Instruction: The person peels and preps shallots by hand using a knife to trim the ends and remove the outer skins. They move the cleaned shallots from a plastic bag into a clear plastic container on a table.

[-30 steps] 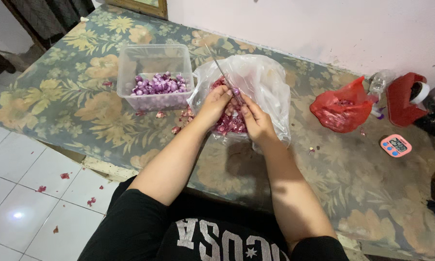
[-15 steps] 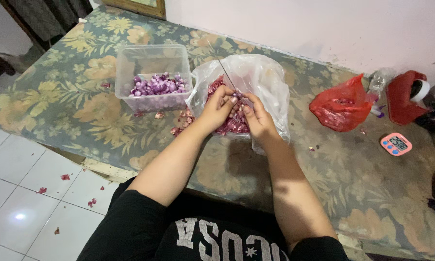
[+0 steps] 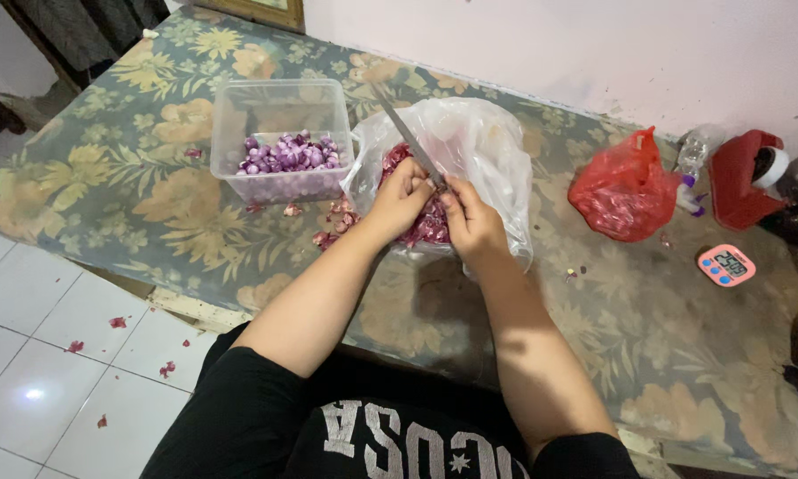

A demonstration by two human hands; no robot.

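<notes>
Before us on the floral table [image 3: 151, 204], our right hand [image 3: 472, 222] gripping a knife [image 3: 408, 137], our left hand [image 3: 397, 200] closed on a shallot over the clear bag [image 3: 492, 160].

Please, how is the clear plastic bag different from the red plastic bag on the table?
The clear plastic bag lies open under both hands, its reddish skins visible; the red plastic bag sits apart to the right, gathered to a point on top. The clear one looks larger. Both rest on the flowered table and hold reddish contents.

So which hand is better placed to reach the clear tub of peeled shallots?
Left, probably. The left hand lies on the side of the clear tub, just across from the bag; the right hand seems to grip the knife.
</notes>
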